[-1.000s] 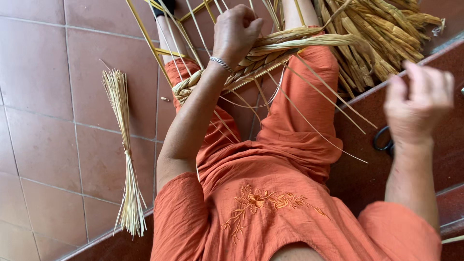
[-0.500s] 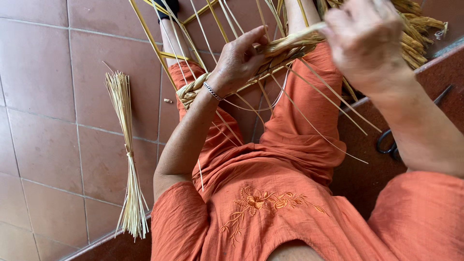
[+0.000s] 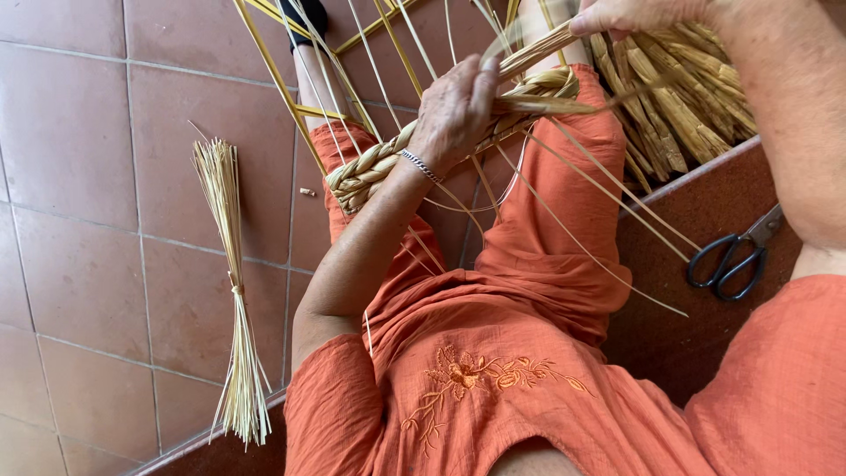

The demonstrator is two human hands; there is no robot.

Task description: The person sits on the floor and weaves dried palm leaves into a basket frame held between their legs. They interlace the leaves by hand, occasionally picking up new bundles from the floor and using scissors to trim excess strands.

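Nearby, scissors [image 3: 736,256] lie on the ledge; left hand [image 3: 454,110] grips the straw braid [image 3: 370,167], right hand [image 3: 630,16] pinches strands [image 3: 529,57]; a tied bundle [image 3: 231,282] lies on open tiles.

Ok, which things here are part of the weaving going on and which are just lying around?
In use:
- left hand pressing on the plaited straw band
- right hand pulling a straw strand
- loose straw heap feeding the work

Lying about:
- tied straw bundle on the tiled floor
- black-handled scissors on the ledge
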